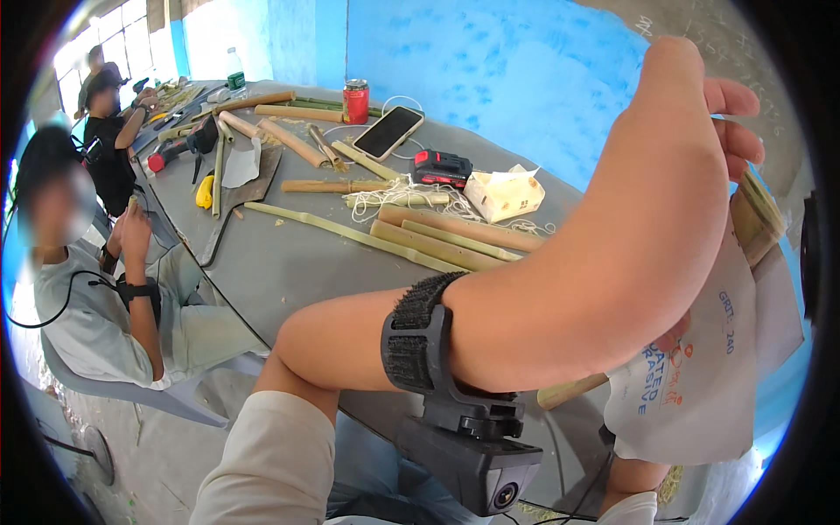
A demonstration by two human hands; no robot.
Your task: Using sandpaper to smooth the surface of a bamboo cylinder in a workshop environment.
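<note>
My left arm reaches across the view to the upper right. There my left hand (689, 131) is closed, its fingers curled at the top end of a bamboo tube (758, 219). A pale sheet of sandpaper (687, 394), printed side showing, hangs around the tube and covers its middle. The tube's lower end appears left of the sheet. My right forearm (634, 479) rises from the lower right, and the sheet hides that hand. One fingertip pokes out at the sheet's upper edge; whose hand it belongs to is unclear. A small camera (481, 464) is strapped to my left arm.
Cut bamboo pieces (437, 245) and white string lie on the grey table (289, 271), near a tissue box (505, 192), a battery pack (440, 168), a phone (388, 133) and a red can (356, 102). A drill (188, 144) and handsaw lie farther left. Two co-workers sit along the left side.
</note>
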